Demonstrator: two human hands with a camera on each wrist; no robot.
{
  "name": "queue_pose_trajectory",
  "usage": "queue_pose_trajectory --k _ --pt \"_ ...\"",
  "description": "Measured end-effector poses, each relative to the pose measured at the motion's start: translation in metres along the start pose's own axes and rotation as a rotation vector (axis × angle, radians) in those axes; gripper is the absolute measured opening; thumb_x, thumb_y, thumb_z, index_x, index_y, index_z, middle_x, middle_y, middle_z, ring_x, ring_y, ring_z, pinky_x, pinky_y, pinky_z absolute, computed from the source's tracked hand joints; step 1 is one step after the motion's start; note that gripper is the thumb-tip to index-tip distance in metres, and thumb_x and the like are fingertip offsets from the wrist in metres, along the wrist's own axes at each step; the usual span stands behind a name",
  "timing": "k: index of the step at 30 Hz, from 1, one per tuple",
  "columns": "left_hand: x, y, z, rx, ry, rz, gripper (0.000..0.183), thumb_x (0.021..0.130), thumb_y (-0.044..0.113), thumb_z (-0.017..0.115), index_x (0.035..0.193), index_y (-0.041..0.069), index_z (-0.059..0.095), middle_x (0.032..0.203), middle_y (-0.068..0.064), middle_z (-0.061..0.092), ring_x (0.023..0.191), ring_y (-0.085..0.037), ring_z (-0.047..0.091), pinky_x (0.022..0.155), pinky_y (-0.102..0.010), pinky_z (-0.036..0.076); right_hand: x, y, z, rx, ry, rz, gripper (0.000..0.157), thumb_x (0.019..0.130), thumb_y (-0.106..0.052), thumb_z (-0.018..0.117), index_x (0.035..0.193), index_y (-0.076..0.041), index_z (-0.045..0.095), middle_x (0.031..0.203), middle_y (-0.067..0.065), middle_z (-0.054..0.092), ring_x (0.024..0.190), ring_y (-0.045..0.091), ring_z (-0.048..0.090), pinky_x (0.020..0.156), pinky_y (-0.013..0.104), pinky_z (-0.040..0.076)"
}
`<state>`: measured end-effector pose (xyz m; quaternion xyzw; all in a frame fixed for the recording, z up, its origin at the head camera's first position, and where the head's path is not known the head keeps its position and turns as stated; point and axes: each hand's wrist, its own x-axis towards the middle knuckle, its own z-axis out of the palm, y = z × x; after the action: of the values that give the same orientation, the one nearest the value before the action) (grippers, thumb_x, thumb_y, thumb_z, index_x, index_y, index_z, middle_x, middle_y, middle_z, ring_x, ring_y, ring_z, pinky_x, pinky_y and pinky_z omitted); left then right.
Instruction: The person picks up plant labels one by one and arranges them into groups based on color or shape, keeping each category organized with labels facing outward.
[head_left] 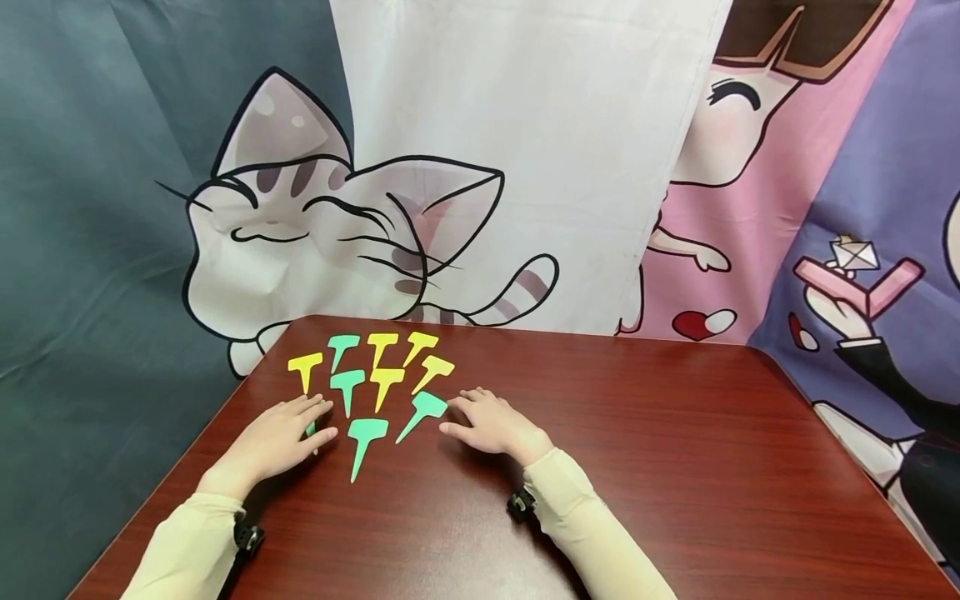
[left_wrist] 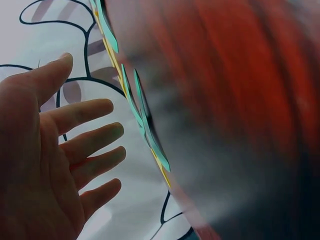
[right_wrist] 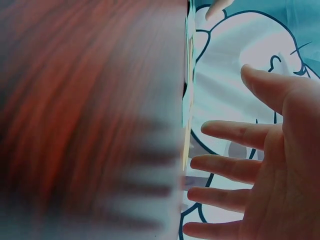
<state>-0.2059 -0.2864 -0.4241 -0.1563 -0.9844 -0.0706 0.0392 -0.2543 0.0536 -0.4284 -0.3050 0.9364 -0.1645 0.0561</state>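
Several T-shaped plant labels, some green and some yellow, lie flat on the table. My left hand (head_left: 279, 437) is over the left side of the group, fingers spread and relaxed. One green label (head_left: 311, 430) shows partly between its thumb and fingers, the rest hidden beneath the hand. Just beyond its fingertips is a yellow label (head_left: 305, 367). To the right of the group my right hand (head_left: 497, 427) hovers, palm down, with loose straight fingers and nothing held. Its fingertips are close to a tilted green label (head_left: 427, 406). Another green label (head_left: 367, 431) lies between the hands.
The dark red wooden table (head_left: 660, 450) stretches off to the right. Behind it hangs a cloth backdrop (head_left: 525, 100) printed with a cartoon cat and figures. More yellow labels (head_left: 382, 342) and green labels (head_left: 347, 382) lie toward the far edge.
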Motion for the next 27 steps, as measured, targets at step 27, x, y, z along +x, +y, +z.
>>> queue_pose_trajectory --k 27 --pt "-0.025 -0.022 -0.006 -0.001 -0.074 -0.072 0.057 0.088 0.054 0.056 0.122 0.009 0.064 0.128 -0.021 0.059 0.116 -0.042 0.054 0.090 -0.056 0.044 0.006 -0.013 0.003 -0.037 -0.024 0.025 0.052 0.094 -0.054 0.045 0.128 -0.017 0.057 0.141 0.011 0.048 0.134 0.030 0.040 0.104 0.051 0.038"
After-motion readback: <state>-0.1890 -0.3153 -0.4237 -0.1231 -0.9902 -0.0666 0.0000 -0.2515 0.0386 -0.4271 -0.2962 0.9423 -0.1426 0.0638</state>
